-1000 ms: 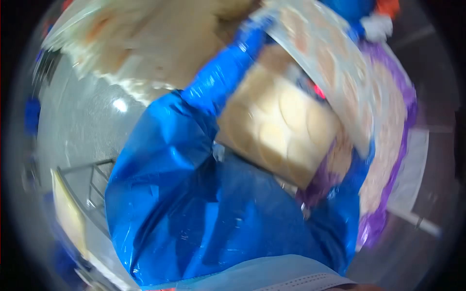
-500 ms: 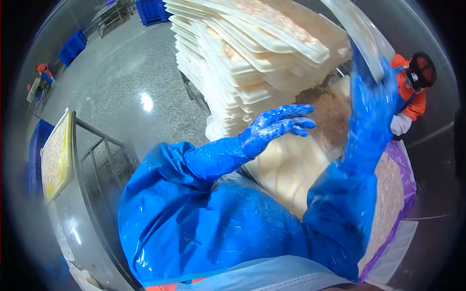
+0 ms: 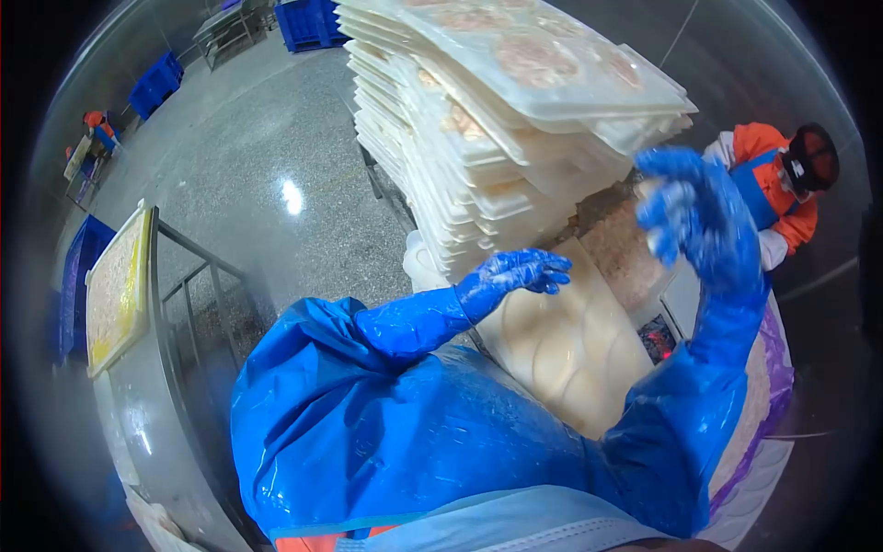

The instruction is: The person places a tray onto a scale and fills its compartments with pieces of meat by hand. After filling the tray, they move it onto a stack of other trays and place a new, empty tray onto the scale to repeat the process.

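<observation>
A leaning stack, with both our hands open beside it.
Our left hand (image 3: 517, 273) hangs loosely open, fingers slightly bent, just above the bare tray (image 3: 575, 368) in front of us, holding nothing; our right hand (image 3: 690, 216) is raised by the near right side of the stack (image 3: 446, 189), fingers half-curled well short of closed, with nothing visible in them. The stack's edges are staggered, and the top tray (image 3: 570, 107), carrying flat patches of meat (image 3: 533, 60), juts over those below. The likeliest trouble, we judge, is a slide: one knock from our right forearm could tip that overhang. Wet, smeared gloves could slip on a rim too, and a falling tray might strike the worker (image 3: 765, 179) nearby.
</observation>
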Motion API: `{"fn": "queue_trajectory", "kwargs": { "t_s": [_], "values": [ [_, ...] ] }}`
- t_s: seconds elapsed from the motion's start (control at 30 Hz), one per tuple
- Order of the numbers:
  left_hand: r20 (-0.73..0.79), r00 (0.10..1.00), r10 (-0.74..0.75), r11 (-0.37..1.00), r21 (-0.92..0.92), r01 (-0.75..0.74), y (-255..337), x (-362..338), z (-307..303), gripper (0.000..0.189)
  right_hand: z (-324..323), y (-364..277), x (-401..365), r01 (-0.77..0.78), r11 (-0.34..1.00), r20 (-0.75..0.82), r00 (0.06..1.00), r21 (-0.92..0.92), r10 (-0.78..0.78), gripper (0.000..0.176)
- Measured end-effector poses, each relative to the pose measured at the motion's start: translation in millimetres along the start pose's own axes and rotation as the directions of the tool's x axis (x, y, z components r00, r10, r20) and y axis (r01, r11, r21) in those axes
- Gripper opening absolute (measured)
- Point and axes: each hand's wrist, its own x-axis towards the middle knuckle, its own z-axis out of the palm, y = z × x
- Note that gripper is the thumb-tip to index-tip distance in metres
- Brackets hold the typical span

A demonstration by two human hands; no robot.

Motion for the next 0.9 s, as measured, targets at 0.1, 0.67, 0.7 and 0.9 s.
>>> {"fn": "queue_trajectory", "kwargs": {
  "t_s": [0.1, 0.67, 0.7, 0.9],
  "values": [
    [0.080, 0.988, -0.136, 0.990, -0.031, 0.139, -28, 10, 25, 0.049, -13, 54, -89, 0.135, 0.990, -0.286, 0.951, 0.048, -0.116, 0.057],
    [0.811, 0.501, -0.303, 0.411, 0.585, -0.699, -364, 84, 368, 0.078, 7, 361, -526, -0.986, 0.128, -0.979, 0.082, -0.107, -0.185, 0.095],
    [0.774, 0.504, -0.385, 0.266, 0.616, -0.742, -383, 85, 377, 0.079, -2, 365, -524, -0.985, 0.134, -0.981, 0.081, -0.105, -0.178, 0.095],
    [0.659, 0.641, -0.393, 0.439, 0.747, -0.499, -419, 100, 389, 0.051, -45, 391, -508, -0.869, 0.487, -0.985, -0.148, 0.086, -0.089, 0.052]
  ]
}}
